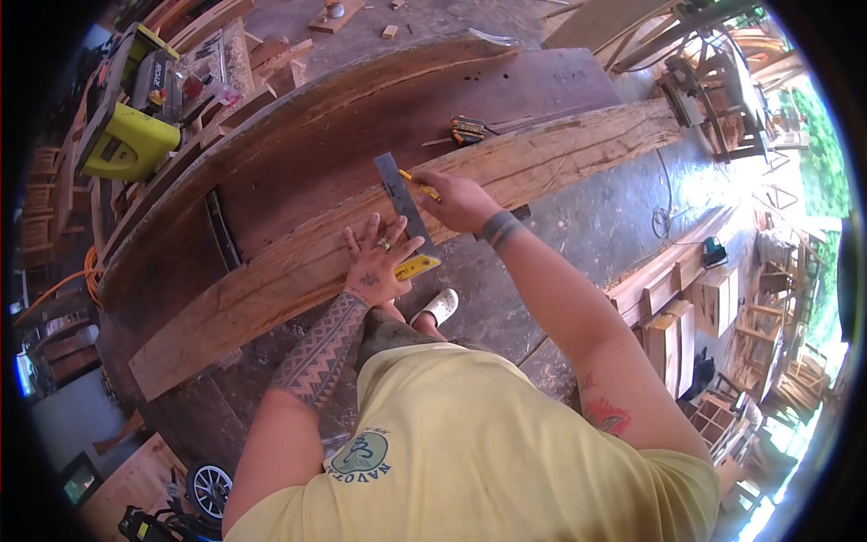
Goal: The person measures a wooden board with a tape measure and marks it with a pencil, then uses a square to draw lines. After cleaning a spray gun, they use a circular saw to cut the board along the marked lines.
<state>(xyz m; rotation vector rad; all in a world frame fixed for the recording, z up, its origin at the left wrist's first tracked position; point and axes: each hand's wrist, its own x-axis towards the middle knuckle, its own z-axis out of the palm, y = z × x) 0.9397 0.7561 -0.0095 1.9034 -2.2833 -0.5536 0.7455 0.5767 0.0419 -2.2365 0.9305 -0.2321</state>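
Note:
A try square (406, 203) with a dark blade and yellow handle lies across a long wooden plank (307, 248). My left hand (372, 266) holds the square against the plank, its fingers spread over the wood and its thumb side at the handle. In my right hand (456, 203) is a yellow pencil (420, 183), pinched beside the blade's right edge near the far side of the plank. The pencil tip overlaps the blade in this view. Under the plank is a broad reddish-brown wooden slab (298, 172) with a rough, curved edge.
A yellow-and-black tool (467, 131) rests on the slab beyond the plank. A green Ryobi machine (135, 140) stands at the upper left. Stacked lumber (673, 339) and a cable (664, 217) lie on the floor at right. My white clog (441, 307) shows below the plank.

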